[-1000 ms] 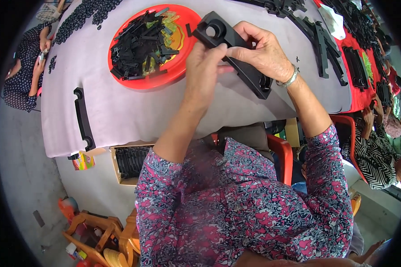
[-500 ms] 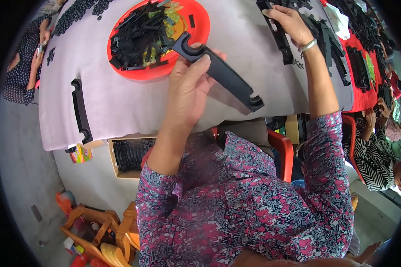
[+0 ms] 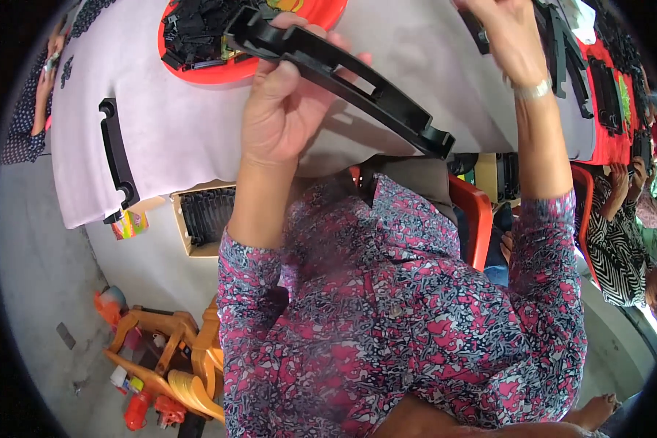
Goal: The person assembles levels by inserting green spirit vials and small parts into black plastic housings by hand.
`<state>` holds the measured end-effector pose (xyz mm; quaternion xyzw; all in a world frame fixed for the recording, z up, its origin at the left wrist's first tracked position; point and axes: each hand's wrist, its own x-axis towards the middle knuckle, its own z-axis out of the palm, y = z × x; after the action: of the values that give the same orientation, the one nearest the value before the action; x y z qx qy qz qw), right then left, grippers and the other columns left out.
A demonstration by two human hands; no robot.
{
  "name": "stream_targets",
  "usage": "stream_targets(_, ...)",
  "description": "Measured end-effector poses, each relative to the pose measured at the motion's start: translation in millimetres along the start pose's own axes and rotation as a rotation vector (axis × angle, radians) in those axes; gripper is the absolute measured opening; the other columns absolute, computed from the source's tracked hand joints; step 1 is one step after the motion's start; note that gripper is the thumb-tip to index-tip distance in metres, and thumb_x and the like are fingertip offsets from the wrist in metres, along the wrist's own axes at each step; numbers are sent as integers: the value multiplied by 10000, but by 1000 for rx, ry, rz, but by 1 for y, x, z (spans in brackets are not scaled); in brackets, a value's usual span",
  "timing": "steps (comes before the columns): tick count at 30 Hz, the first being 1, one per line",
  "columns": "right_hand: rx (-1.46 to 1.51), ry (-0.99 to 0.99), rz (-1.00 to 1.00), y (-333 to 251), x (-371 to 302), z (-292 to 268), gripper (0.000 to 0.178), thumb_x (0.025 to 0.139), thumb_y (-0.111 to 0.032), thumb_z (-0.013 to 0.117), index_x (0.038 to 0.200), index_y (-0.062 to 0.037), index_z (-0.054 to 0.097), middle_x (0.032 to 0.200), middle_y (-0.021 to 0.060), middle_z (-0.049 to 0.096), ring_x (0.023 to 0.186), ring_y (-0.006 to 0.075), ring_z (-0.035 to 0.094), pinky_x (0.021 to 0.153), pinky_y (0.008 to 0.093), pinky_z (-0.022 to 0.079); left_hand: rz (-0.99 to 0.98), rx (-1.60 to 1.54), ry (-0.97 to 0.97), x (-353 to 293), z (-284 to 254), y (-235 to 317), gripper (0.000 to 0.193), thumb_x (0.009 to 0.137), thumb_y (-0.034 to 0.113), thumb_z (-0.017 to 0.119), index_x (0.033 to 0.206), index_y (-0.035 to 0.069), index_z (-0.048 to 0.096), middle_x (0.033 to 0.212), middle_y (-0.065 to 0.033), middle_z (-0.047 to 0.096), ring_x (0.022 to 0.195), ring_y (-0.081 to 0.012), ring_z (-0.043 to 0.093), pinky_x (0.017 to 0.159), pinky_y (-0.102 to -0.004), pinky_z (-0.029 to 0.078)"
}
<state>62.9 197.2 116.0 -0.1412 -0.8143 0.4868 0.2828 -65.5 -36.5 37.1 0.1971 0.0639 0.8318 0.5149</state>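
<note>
My left hand [image 3: 281, 109] grips a long black plastic piece [image 3: 357, 80] with curved notches at its ends. Its hollow, slotted side is turned toward me, and it slants down to the right above the table. At the upper right, my right hand [image 3: 516, 47] is over the table with its fingers partly cut off by the picture's top edge. Beside those fingers shows a bit of another black piece [image 3: 478, 33]; whether they hold it is hidden. A similar black piece [image 3: 115, 150] lies near the table's left edge.
A red round tray [image 3: 210, 76] of small black parts stands on the cloth-covered table [image 3: 182, 131]. Long black pieces [image 3: 562, 55] lie at the right. Below the table is a carton [image 3: 204, 219] of black pieces. Red chair [image 3: 470, 219] and wooden stools [image 3: 164, 343] are nearby; other people sit left and right.
My left hand has turned the black piece from its smooth face to its hollow side. My right hand has shifted up toward the picture's top edge. The whole view has moved slightly.
</note>
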Motion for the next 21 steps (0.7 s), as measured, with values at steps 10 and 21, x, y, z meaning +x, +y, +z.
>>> stream_targets(10, -259, -355, -150, -31, -58, 41, 326, 721, -70, 657, 1044, -33, 644, 827, 173, 639, 733, 377, 612, 667, 427, 511, 71, 233, 12, -9, -4, 14, 449, 830, -7, 745, 1238, 79, 579, 1218, -113, 608, 1256, -313, 575, 1146, -561, 394)
stream_targets(21, -465, -617, -287, 19, -32, 27, 298, 714, -71, 722, 1004, -45, 658, 941, 97, 601, 882, 310, 601, 699, 397, 512, 99, 1697, 198, -41, 20, 2, 360, 755, -46, 756, 1101, -6, 662, 996, -101, 629, 923, -221, 629, 823, -327, 510)
